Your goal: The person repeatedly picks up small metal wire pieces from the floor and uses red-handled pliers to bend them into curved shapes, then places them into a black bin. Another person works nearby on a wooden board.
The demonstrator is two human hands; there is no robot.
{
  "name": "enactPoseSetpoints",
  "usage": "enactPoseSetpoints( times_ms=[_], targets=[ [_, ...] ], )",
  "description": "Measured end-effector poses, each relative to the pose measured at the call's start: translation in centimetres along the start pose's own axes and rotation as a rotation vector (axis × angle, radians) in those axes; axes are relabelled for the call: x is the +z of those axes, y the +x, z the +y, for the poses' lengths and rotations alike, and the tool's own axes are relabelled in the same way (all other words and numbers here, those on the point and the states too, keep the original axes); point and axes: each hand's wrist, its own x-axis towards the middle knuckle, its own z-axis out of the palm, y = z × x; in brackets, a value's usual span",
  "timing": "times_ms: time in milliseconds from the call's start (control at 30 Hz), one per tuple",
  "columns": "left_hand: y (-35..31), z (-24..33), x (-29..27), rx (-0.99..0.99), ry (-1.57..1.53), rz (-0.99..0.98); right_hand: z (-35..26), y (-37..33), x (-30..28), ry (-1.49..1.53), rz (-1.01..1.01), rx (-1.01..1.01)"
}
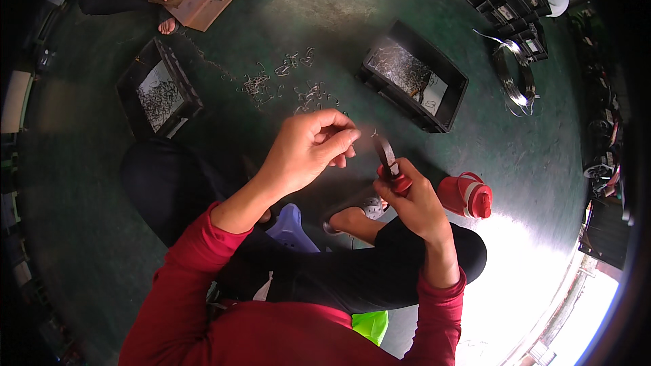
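Right hand (413, 196) grips red-handled pliers (390, 163); left hand (308, 146) pinches wire.

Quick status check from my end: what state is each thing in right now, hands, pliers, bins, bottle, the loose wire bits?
left hand: raised, fingertips pinched on something too small to tell
right hand: closed around the pliers' handles
pliers: held upright, red handles, jaws pointing up
right bin: open, holds wire pieces
left bin: open, holds wire pieces
red bottle: lying on the floor, lid shut
loose wire pieces: scattered on the green floor
wire coil: lying flat
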Motion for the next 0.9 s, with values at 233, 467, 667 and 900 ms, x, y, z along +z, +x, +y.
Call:
enactPoseSetpoints(
  times_ms=[233,467,667,900],
  targets=[
    [0.0,0.0,-0.2,0.064,0.108,-0.004,-0.3,-0.2,-0.3,-0.008,-0.038,0.036],
    [0.0,-0.1,-0.2,0.108,0.151,-0.023,-0.6,-0.3,-0.1,0.032,-0.033,0.007],
    [-0.3,0.1,0.0,0.048,0.076,-0.178,-0.7,-0.6,-0.2,0.009,-0.044,-0.002],
    [-1.2,0.1,0.6,0.143,0.173,-0.132,-0.1,-0.5,0.9,0.027,0.009,-0.066]
  ],
)
